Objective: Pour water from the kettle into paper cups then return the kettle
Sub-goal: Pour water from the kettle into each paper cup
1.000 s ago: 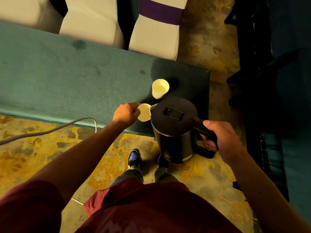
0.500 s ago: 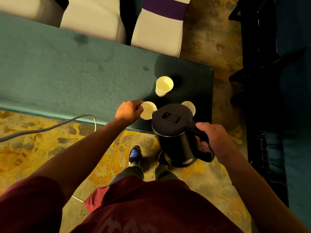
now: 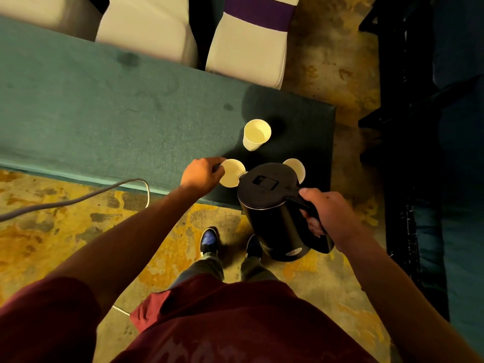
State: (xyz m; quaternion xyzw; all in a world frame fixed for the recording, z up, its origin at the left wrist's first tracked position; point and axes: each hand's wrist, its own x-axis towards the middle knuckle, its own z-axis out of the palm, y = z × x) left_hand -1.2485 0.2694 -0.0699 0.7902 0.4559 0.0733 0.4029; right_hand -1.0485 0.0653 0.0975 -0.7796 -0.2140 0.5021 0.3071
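Left hand (image 3: 201,174) gripped the near cup (image 3: 231,172) to steady it while right hand (image 3: 331,218) held the kettle (image 3: 272,205) by its handle, spout tipped over the rim to pour.

There is one view only, from a wide-angle camera worn on the person's head. It looks forward and steeply down, nearly straight at the floor (image 3: 52,237) by the feet. The person's own chest fills the near edge, and both forearms reach away from the lens into the middle of the view. The tabletop (image 3: 104,121) crosses the far half as a slanted band, its near edge close below the camera. Chairs (image 3: 248,48) stand beyond it along the far edge. The wide lens bends the straight lines toward the sides. The right side lies dark.
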